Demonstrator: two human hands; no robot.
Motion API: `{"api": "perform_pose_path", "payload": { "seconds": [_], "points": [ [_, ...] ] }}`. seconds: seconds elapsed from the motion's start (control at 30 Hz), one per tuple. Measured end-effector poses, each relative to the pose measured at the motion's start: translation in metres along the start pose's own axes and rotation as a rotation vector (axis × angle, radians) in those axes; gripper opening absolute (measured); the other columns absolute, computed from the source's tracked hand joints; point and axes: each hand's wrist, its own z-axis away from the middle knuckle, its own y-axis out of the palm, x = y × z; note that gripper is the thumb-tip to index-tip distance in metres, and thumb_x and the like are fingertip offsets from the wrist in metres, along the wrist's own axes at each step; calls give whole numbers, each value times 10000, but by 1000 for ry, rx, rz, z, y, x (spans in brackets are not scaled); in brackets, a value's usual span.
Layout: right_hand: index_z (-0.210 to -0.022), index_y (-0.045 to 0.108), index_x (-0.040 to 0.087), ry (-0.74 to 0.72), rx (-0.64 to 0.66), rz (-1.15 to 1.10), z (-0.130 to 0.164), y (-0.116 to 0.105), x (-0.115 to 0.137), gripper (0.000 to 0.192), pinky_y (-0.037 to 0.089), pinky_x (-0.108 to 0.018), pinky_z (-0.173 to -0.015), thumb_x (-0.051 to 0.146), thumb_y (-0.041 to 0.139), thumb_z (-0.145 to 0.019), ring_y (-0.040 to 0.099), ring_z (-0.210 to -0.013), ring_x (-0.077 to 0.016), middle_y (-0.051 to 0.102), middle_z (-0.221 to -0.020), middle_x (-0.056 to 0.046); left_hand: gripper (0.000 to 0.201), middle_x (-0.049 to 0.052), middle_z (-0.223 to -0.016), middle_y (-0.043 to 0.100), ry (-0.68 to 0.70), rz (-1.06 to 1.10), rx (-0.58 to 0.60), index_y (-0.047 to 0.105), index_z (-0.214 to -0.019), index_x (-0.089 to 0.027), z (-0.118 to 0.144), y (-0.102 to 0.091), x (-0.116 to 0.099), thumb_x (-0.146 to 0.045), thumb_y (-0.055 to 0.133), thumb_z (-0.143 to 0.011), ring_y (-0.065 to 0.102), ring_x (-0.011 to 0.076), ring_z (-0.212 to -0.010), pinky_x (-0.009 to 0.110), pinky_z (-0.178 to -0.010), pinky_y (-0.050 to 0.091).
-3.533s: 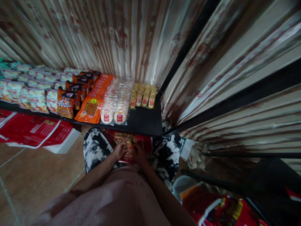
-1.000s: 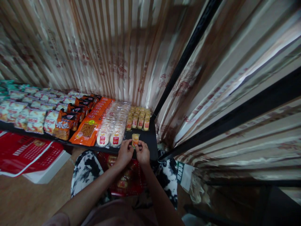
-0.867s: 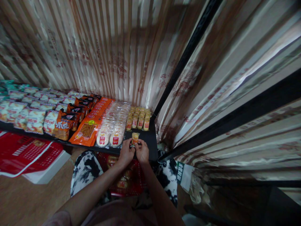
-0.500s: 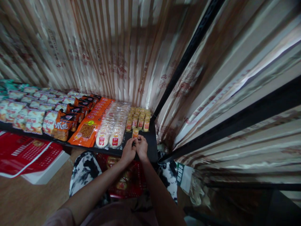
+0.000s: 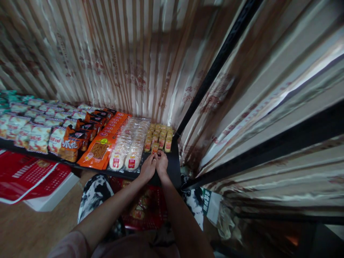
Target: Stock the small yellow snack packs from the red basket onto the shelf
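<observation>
Currently, the small yellow snack packet [image 5: 155, 147] sits at centre frame on the black shelf [image 5: 172, 168], against the front of the yellow packet rows [image 5: 159, 136]. My left hand [image 5: 147, 167] and right hand [image 5: 162, 164] are side by side, fingertips pinching its near edge. Step: seating it in line. Next, I judge, release without disturbing the round white cakes [image 5: 129, 148] beside it.

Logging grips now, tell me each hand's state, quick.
Left hand: pinching the small yellow snack packet.
Right hand: pinching the same packet.
</observation>
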Motion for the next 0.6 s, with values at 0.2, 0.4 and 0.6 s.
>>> {"api": "perform_pose_path", "payload": {
  "seconds": [0.2, 0.4, 0.6],
  "points": [
    [-980, 621, 177, -1, 1, 10, -7, 1, 3, 289, 456, -242, -650, 314, 465, -779, 596, -693, -139, 646, -887, -44, 414, 88, -1330, 493, -3, 8, -3, 534, -1214, -150, -6, -2, -5, -200, 387, -831, 418, 183, -1253, 337, -1086, 255],
    [-1004, 623, 180, 47, 20, 116, -11, 0, 11, 288, 447, -268, -714, 284, 467, -786, 605, -771, -165, 643, -939, -66, 419, 111, -1340, 478, 6, -20, 2, 521, -1227, -124, -11, -5, -9, -193, 373, -842, 417, 191, -1255, 339, -1083, 263],
    [-1062, 587, 162, 23, 0, 124, -10, -1, 11, 328, 448, -285, -704, 287, 469, -783, 603, -766, -178, 627, -970, -86, 408, 87, -1313, 511, 13, -14, -8, 537, -1211, -148, -12, -4, -9, -198, 366, -844, 443, 183, -1233, 333, -1073, 278]
  ]
}}
